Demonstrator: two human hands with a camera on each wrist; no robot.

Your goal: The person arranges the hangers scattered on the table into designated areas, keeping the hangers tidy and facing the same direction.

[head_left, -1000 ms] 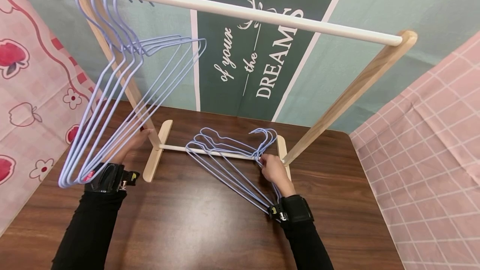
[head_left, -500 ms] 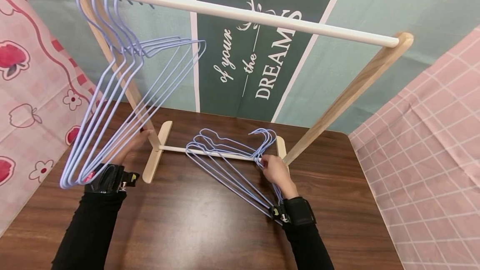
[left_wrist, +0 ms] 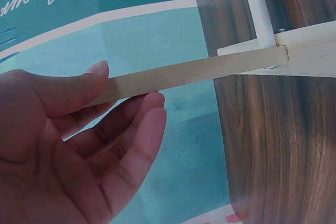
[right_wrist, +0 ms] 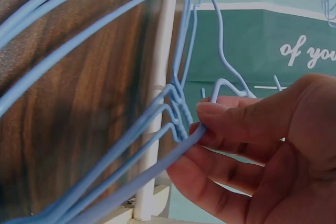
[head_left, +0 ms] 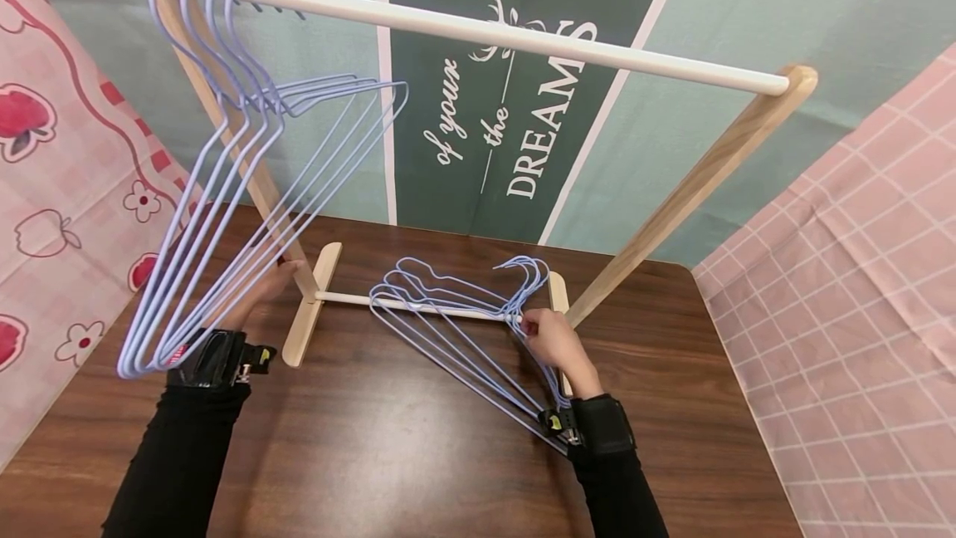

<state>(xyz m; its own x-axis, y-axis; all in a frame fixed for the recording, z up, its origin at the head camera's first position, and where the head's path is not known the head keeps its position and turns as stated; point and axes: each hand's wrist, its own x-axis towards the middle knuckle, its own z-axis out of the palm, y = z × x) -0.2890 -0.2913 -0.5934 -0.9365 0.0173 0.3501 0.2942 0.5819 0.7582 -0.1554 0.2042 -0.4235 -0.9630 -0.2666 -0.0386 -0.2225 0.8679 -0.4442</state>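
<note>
Several light-blue wire hangers [head_left: 448, 310] lie in a pile on the brown table, draped over the rack's low white crossbar [head_left: 343, 298]. My right hand [head_left: 543, 337] pinches the neck of one hanger [right_wrist: 176, 114] between thumb and fingers [right_wrist: 231, 114], beside the rack's right foot. My left hand [head_left: 270, 281] grips the rack's slanted wooden left leg [left_wrist: 210, 69], thumb on one side and fingers on the other. More blue hangers [head_left: 224, 189] hang from the white top rail [head_left: 478, 27] at its left end.
The rack's right wooden leg [head_left: 687, 181] slants up to the rail's right end. A green backdrop with white lettering [head_left: 523, 131] stands behind the table. Pink patterned cloths hang at the left [head_left: 52, 189] and right [head_left: 844, 289]. Bare tabletop [head_left: 388, 447] lies between my arms.
My right hand has drawn slightly back toward me while still pinching the hanger's neck. The left hand stays on the rack's leg.
</note>
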